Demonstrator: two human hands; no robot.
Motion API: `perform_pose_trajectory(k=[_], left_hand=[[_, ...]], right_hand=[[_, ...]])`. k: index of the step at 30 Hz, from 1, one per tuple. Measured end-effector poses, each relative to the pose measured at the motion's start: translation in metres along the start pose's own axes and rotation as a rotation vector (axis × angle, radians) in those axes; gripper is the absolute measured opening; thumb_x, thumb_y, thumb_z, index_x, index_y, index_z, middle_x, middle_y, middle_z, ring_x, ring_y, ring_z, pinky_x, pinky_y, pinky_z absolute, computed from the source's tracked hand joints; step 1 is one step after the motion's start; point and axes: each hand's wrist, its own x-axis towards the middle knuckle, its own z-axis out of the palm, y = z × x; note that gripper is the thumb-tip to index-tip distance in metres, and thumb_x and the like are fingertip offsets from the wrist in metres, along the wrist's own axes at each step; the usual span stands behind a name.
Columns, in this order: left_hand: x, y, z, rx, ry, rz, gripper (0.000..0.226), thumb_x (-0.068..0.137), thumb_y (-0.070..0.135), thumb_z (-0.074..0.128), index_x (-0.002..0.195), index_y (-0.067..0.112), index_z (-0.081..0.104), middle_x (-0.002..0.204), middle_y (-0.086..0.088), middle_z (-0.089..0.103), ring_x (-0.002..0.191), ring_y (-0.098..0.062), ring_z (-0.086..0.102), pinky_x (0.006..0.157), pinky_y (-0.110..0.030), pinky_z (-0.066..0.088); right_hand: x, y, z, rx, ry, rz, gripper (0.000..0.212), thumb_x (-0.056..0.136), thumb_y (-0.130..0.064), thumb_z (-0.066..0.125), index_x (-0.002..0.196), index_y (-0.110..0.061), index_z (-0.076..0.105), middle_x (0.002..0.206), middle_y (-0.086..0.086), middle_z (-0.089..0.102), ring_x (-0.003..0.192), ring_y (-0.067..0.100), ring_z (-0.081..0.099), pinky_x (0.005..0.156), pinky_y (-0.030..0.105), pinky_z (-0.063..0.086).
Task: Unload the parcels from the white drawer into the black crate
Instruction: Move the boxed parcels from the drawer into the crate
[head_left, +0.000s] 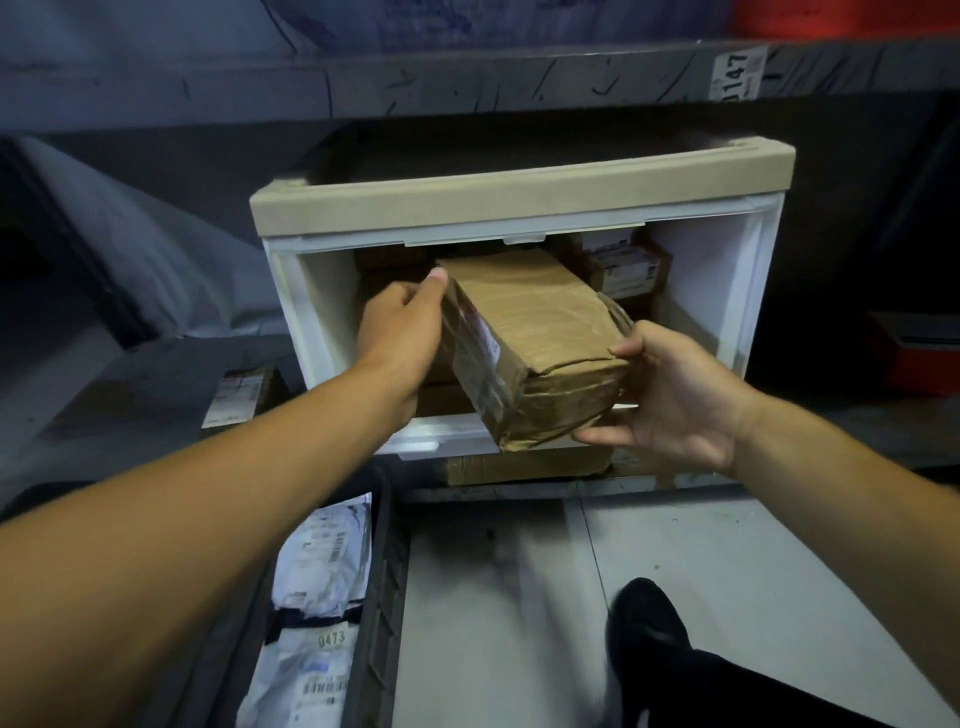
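Now I hold the brown parcel (530, 343) half out of the white drawer (737, 291). My left hand (402, 327) grips its far side, my right hand (670, 395) cups the near corner. It looks stiff and maybe heavy, with crinkly paper, so I keep both hands on opposite sides. Down left waits the black crate (382, 597).

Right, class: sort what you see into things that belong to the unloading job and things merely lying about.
Job:
brown parcel
white drawer
black crate
left hand
right hand

Lying about:
shelf label
orange box
small parcel on the shelf
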Motion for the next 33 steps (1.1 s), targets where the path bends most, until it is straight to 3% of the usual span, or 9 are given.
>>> perform_pose_trajectory(k=[3, 7, 10, 15, 17, 20, 24, 27, 33], left_hand=[[-0.013, 0.009, -0.005, -0.121, -0.228, -0.249, 0.045, 0.094, 0.059, 0.057, 0.124, 0.026, 0.063, 0.125, -0.008, 0.065, 0.115, -0.031, 0.06, 0.097, -0.054, 0.05], [-0.024, 0.016, -0.015, -0.174, -0.407, -0.38, 0.043, 0.092, 0.055, 0.063, 0.126, 0.027, 0.061, 0.112, -0.011, 0.073, 0.102, -0.032, 0.068, 0.074, -0.047, 0.058], [-0.028, 0.018, -0.028, -0.181, -0.397, -0.378, 0.031, 0.093, 0.05, 0.062, 0.107, 0.023, 0.065, 0.082, -0.007, 0.077, 0.081, -0.024, 0.07, 0.067, -0.036, 0.055], [-0.031, 0.018, -0.061, -0.222, -0.454, -0.367, 0.031, 0.091, 0.044, 0.064, 0.11, 0.02, 0.067, 0.088, -0.008, 0.077, 0.088, -0.026, 0.069, 0.085, -0.041, 0.052], [-0.035, 0.017, -0.073, -0.196, -0.483, -0.356, 0.028, 0.089, 0.04, 0.065, 0.108, 0.019, 0.068, 0.082, -0.005, 0.075, 0.083, -0.023, 0.067, 0.083, -0.038, 0.05], [-0.043, 0.004, -0.085, -0.213, -0.519, -0.365, 0.037, 0.076, 0.039, 0.071, 0.108, 0.019, 0.071, 0.089, -0.005, 0.075, 0.083, -0.021, 0.068, 0.082, -0.036, 0.051], [-0.04, -0.015, -0.092, -0.297, -0.395, -0.393, 0.038, 0.083, 0.048, 0.069, 0.11, 0.022, 0.073, 0.103, -0.006, 0.075, 0.099, -0.025, 0.068, 0.09, -0.041, 0.051], [-0.038, -0.018, -0.101, -0.338, -0.251, -0.388, 0.042, 0.084, 0.057, 0.069, 0.11, 0.024, 0.072, 0.117, -0.009, 0.069, 0.113, -0.033, 0.063, 0.094, -0.056, 0.053], [-0.061, -0.02, -0.104, -0.466, -0.286, -0.374, 0.062, 0.078, 0.047, 0.077, 0.132, 0.021, 0.06, 0.13, -0.015, 0.064, 0.118, -0.041, 0.061, 0.091, -0.066, 0.053]], right_hand=[[-0.001, 0.005, 0.022, -0.018, -0.04, -0.011, 0.026, 0.093, -0.025, 0.052, 0.115, -0.013, 0.06, 0.094, 0.011, 0.068, 0.101, 0.028, 0.067, 0.087, 0.05, 0.06], [-0.008, 0.009, 0.043, -0.077, -0.038, -0.025, 0.036, 0.093, -0.026, 0.054, 0.126, -0.014, 0.062, 0.093, 0.01, 0.072, 0.102, 0.028, 0.068, 0.092, 0.05, 0.058], [-0.019, 0.007, 0.047, -0.205, -0.101, 0.004, 0.05, 0.082, -0.035, 0.066, 0.129, -0.019, 0.062, 0.106, 0.011, 0.069, 0.103, 0.03, 0.066, 0.09, 0.053, 0.056], [-0.03, -0.001, 0.055, -0.201, -0.073, 0.001, 0.079, 0.08, -0.061, 0.072, 0.146, -0.024, 0.049, 0.125, 0.017, 0.067, 0.108, 0.032, 0.069, 0.102, 0.064, 0.046], [-0.031, 0.001, 0.062, -0.153, 0.009, -0.047, 0.067, 0.087, -0.062, 0.065, 0.14, -0.022, 0.053, 0.113, 0.015, 0.066, 0.097, 0.029, 0.067, 0.094, 0.059, 0.053], [-0.034, 0.012, 0.072, -0.135, 0.044, -0.089, 0.042, 0.092, -0.055, 0.061, 0.123, -0.026, 0.061, 0.115, 0.013, 0.065, 0.101, 0.029, 0.065, 0.076, 0.048, 0.059], [-0.033, 0.019, 0.086, -0.094, 0.081, -0.09, 0.024, 0.094, -0.043, 0.064, 0.107, -0.023, 0.061, 0.11, 0.013, 0.065, 0.097, 0.029, 0.065, 0.075, 0.047, 0.058], [-0.032, 0.022, 0.095, 0.041, 0.116, -0.094, 0.024, 0.094, -0.039, 0.066, 0.106, -0.02, 0.059, 0.11, 0.014, 0.064, 0.101, 0.032, 0.064, 0.078, 0.051, 0.059], [-0.039, 0.037, 0.116, 0.18, 0.107, -0.091, 0.035, 0.091, -0.041, 0.071, 0.117, -0.021, 0.06, 0.115, 0.014, 0.067, 0.107, 0.034, 0.064, 0.079, 0.056, 0.058]])
